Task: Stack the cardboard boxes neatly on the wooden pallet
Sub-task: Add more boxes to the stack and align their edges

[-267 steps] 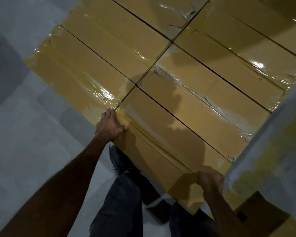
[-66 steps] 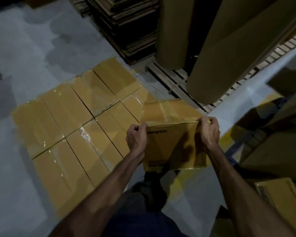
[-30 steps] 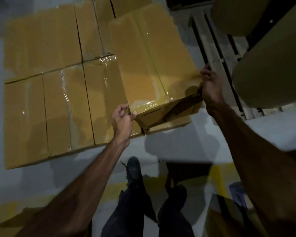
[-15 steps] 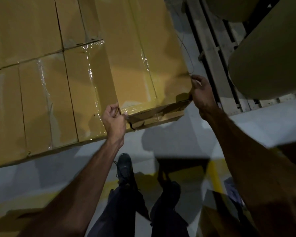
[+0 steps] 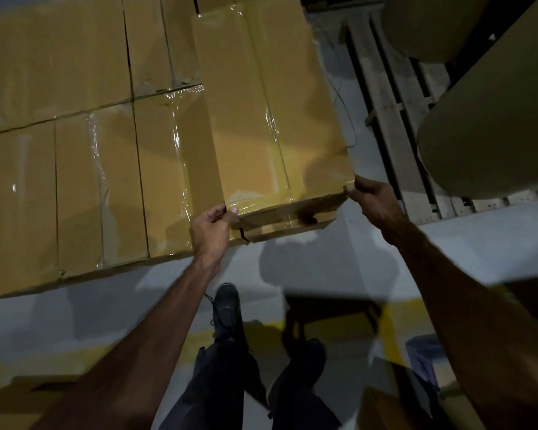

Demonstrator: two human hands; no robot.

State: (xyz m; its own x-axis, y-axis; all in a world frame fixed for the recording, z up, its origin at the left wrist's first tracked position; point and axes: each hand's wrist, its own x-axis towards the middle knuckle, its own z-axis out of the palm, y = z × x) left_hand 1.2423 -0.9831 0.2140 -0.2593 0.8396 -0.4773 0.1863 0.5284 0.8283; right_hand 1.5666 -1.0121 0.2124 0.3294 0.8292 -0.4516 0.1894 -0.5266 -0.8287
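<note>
A taped brown cardboard box (image 5: 271, 100) lies flat on top of the low layer of boxes (image 5: 75, 169), at that layer's right end. My left hand (image 5: 210, 231) pinches the box's near left corner. My right hand (image 5: 371, 200) grips its near right corner. The box's near edge overhangs the layer below a little. The pallet under the boxes is hidden by them.
A bare wooden pallet (image 5: 395, 119) lies to the right with large brown paper rolls (image 5: 491, 119) on it. My legs and shoes (image 5: 227, 311) stand on the grey floor below the boxes. More cartons (image 5: 395, 408) sit at the bottom right and bottom left.
The box I carried upright has been laid flat on the box layer and pushed forward. Both hands stay at its near corners.
</note>
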